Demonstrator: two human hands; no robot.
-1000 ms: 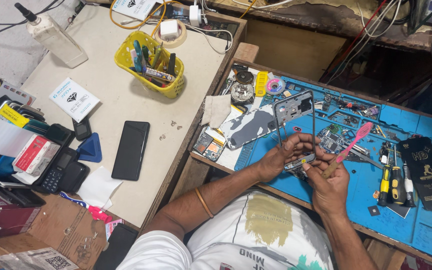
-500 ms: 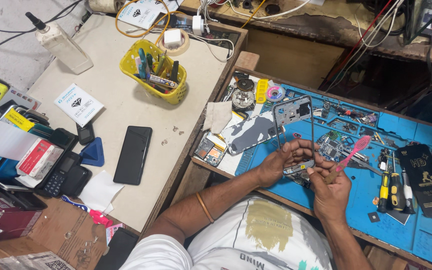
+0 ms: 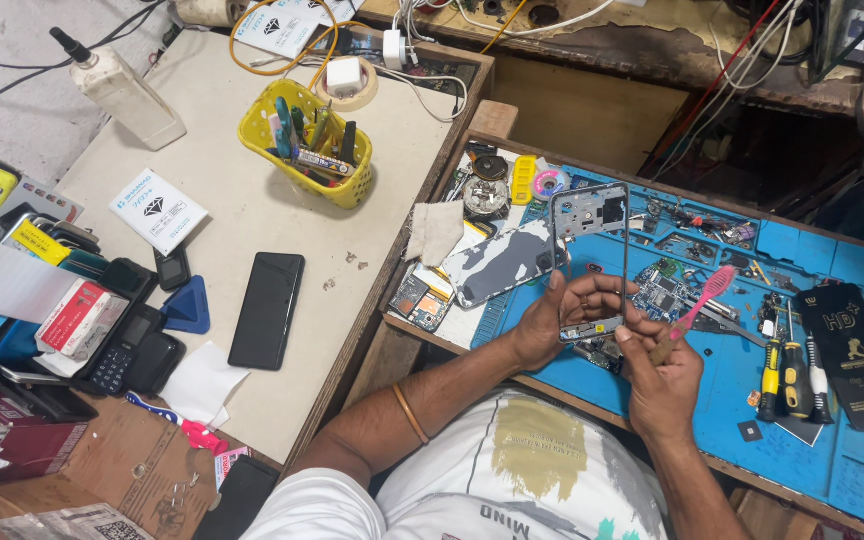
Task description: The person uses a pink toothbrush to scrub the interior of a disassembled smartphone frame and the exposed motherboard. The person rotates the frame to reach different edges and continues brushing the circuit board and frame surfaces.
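From the head camera, the left hand pinches the lower end of a thin grey rectangular phone frame, standing it upright above the blue work mat so its inner side faces up. The right hand, its grip closed around a pink plastic toothbrush, steadies the frame's bottom edge with the thumb, bristles pointing away.

Phone frame now raised more upright over the blue mat, lower end kept in the left hand. Right hand drawn closer to that lower end, thumb touching it, pink brush tilted up beside the frame.
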